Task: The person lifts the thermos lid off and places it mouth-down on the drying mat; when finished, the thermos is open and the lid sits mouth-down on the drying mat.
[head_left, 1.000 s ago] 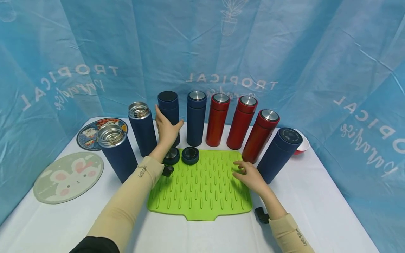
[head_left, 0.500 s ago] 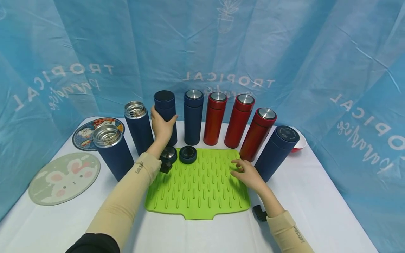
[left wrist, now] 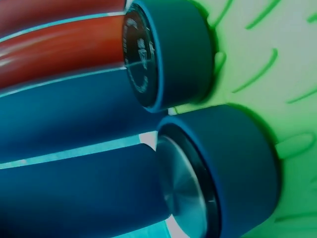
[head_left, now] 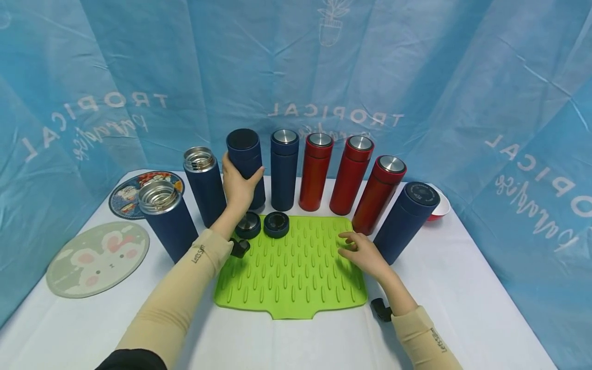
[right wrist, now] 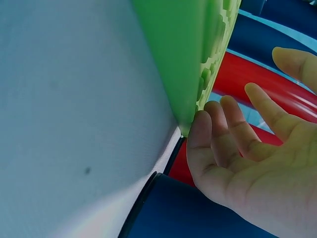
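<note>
In the head view my left hand (head_left: 239,188) grips a navy thermos flask (head_left: 248,162) with a flat dark top. The flask stands about upright; whether its base touches the table is hard to tell. The left wrist view shows no hand, only two navy lids, one steel-topped (left wrist: 228,163) and one black-topped (left wrist: 183,54), on the green ridged mat (head_left: 296,277). My right hand (head_left: 365,254) holds nothing. Its fingers are loosely bent over the mat's right edge, beside a capped navy flask (head_left: 404,223).
Two lidless navy flasks (head_left: 168,221) stand at the left. Along the back are a steel-topped navy flask (head_left: 284,172) and three red flasks (head_left: 316,174). A rabbit placemat (head_left: 99,259) and a patterned round mat (head_left: 131,198) lie left. A bowl (head_left: 441,208) sits behind the right flask.
My left hand has closed its fingers round the dark-topped flask, which has come slightly up and nearer. The right hand has kept its place. The head view has shifted a little.
</note>
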`<state>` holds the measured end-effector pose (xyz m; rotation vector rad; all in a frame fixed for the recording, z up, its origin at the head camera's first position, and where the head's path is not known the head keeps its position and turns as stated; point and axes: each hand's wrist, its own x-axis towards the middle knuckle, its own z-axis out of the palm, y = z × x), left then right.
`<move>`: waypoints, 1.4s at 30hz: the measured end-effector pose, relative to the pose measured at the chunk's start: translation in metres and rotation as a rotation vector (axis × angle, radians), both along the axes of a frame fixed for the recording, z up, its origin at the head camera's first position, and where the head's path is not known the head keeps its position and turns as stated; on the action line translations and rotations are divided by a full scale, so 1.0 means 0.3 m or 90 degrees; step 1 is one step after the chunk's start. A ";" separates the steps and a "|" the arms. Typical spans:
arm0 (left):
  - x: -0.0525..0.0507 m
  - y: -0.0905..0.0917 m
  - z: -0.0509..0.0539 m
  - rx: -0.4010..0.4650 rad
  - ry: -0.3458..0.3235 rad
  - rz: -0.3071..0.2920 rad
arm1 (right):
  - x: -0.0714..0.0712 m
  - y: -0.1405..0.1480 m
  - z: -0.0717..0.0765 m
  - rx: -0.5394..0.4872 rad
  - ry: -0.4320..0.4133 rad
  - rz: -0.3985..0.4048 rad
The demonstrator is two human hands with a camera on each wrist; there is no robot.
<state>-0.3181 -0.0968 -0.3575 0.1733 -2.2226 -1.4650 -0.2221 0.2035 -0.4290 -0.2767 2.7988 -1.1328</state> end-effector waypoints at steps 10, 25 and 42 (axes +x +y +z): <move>0.067 0.003 0.015 -0.031 0.120 -0.042 | 0.000 0.000 0.003 -0.004 -0.001 -0.003; 0.176 0.033 0.047 -0.158 0.185 -0.187 | 0.001 -0.005 0.011 -0.011 0.011 0.000; 0.236 0.060 -0.009 -0.499 0.263 -0.256 | -0.011 -0.025 0.055 -0.072 0.070 -0.029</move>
